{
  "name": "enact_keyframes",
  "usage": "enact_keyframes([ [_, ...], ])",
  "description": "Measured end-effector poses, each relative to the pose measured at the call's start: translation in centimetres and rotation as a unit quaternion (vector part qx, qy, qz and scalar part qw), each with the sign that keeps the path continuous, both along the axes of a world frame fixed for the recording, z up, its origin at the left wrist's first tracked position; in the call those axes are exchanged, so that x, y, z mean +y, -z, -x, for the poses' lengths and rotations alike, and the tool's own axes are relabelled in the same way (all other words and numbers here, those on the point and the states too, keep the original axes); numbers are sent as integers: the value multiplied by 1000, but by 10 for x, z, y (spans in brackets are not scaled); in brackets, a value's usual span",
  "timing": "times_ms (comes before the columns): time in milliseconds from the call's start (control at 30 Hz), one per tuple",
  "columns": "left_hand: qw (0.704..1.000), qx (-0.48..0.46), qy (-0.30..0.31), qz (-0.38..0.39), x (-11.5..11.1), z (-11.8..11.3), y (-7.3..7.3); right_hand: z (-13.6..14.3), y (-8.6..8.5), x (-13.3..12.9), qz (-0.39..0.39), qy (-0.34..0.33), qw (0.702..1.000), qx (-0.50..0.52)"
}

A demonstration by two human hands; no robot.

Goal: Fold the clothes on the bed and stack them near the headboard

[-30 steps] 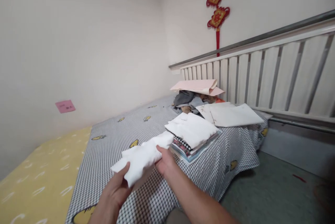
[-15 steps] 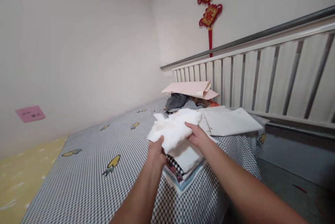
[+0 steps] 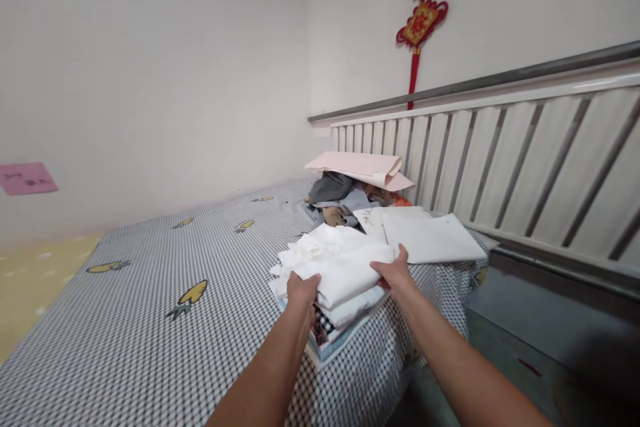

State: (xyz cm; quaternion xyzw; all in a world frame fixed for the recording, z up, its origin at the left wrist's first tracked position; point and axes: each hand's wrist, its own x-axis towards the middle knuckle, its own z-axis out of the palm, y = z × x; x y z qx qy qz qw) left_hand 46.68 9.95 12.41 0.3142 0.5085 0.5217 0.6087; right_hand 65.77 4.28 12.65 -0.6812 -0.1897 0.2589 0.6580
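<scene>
A folded white cloth [image 3: 345, 267] lies on top of a stack of folded cloths [image 3: 333, 340] near the bed's edge. My left hand [image 3: 303, 292] is at the cloth's near left side, thumb on top and the other fingers out of sight beneath. On its right side my right hand [image 3: 395, 272] holds the cloth's edge, thumb and forefinger spread over it. Below, the stack shows white, black-and-white checked, patterned and light blue layers.
Behind the stack are a crumpled pile of grey clothes [image 3: 333, 188], a pink sheet [image 3: 357, 164] and white folded pieces [image 3: 430, 237]. The checked bedspread [image 3: 145, 294] spreads left. A white railing [image 3: 450, 154] runs along the right.
Both hands have lowered the white cloth onto the stack, where it now lies flatter. The view has turned slightly to the right.
</scene>
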Motion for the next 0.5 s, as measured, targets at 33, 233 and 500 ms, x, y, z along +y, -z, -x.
enact_keyframes([
  [33, 1000, 7, 4, -1, 0, 1, 1, -1, -3, -7, 21, 31, 998, -52],
  [233, 997, 23, 71, -3, -7, 16, 8, 17, 2, -15, 44, -58, 882, -466],
  [500, 989, 0, 138, 49, -79, 130, 54, 46, 32, 11, 105, -143, 909, -377],
])
